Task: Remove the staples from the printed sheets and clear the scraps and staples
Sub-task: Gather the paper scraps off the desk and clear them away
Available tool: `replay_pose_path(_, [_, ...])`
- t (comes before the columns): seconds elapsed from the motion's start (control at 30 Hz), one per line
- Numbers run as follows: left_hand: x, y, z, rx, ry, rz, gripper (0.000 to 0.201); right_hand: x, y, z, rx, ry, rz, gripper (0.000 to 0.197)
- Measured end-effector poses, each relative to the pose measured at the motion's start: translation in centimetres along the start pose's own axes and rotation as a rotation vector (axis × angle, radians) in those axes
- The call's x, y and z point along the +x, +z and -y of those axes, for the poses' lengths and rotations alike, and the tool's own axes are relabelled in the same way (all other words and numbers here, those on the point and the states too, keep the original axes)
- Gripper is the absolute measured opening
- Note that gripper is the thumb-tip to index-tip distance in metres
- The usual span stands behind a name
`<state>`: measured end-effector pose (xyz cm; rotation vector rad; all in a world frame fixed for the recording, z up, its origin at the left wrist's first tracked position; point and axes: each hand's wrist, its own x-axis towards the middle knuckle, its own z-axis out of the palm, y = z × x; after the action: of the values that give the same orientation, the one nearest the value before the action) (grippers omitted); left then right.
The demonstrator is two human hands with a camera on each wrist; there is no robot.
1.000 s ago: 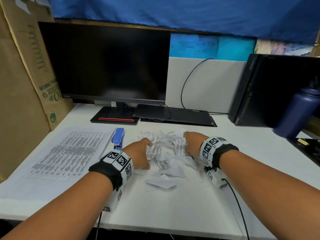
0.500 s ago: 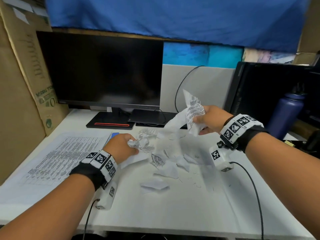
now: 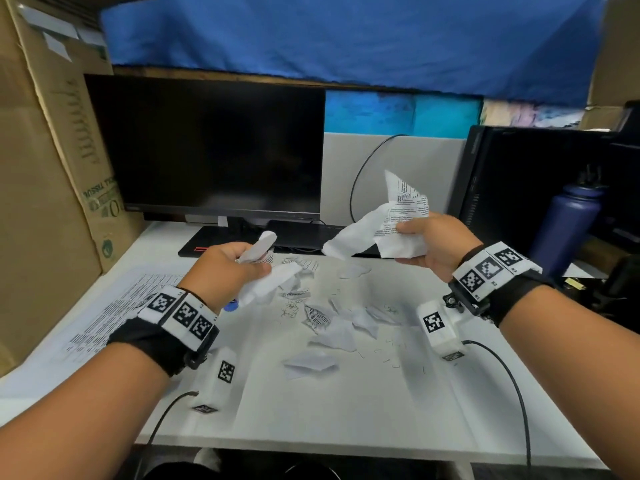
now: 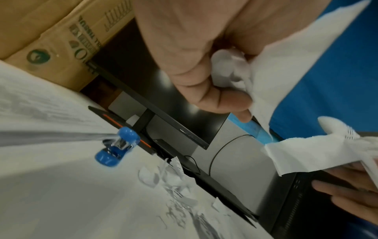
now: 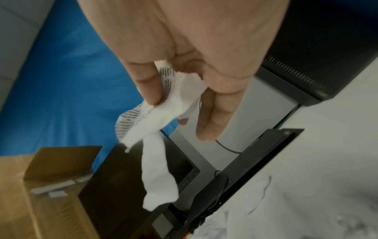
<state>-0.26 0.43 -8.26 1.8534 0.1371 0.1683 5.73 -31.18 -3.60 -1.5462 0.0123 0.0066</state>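
Note:
My left hand [image 3: 239, 268] is raised over the desk and grips a wad of white paper scraps [image 3: 268, 278]; the left wrist view shows its fingers curled round that paper [image 4: 266, 77]. My right hand [image 3: 420, 245] is held higher, to the right, clutching a bunch of torn printed scraps [image 3: 391, 223], with fingers closed on them [image 5: 163, 105]. More torn scraps [image 3: 332, 330] and loose staples [image 3: 388, 355] lie on the white desk [image 3: 346, 410] between my arms. A printed sheet [image 3: 114, 306] lies flat at the left.
A blue stapler [image 4: 116, 148] lies beside the printed sheet, mostly hidden behind my left hand in the head view. A black monitor [image 3: 207, 147] stands at the back, a cardboard box [image 3: 52, 168] at the left, a black computer tower [image 3: 519, 181] and a dark blue bottle [image 3: 568, 223] at the right.
Both hands, which were down in the scrap pile, have closed on handfuls of paper and lifted them off the desk. The right rose first, the left followed.

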Motion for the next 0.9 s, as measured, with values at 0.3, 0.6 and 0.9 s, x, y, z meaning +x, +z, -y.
replay_pose_path(0.3, [-3.9, 1.2, -0.2, -0.364, -0.078, 0.216, 0.024, -3.1, 1.6, -0.5, 0.241, -0.065, -0.02, 0.038])
replay_pose_path(0.6, [-6.6, 3.0, 3.5, -0.379, -0.129, 0.266, 0.032, -3.0, 0.8, -6.3, -0.146, -0.007, -0.085, 0.036])
replay_pose_path(0.9, [-4.6, 3.1, 3.4, -0.198, -0.081, 0.088, 0.023, -2.2, 1.4, -4.5, -0.467, -0.23, 0.041, 0.036])
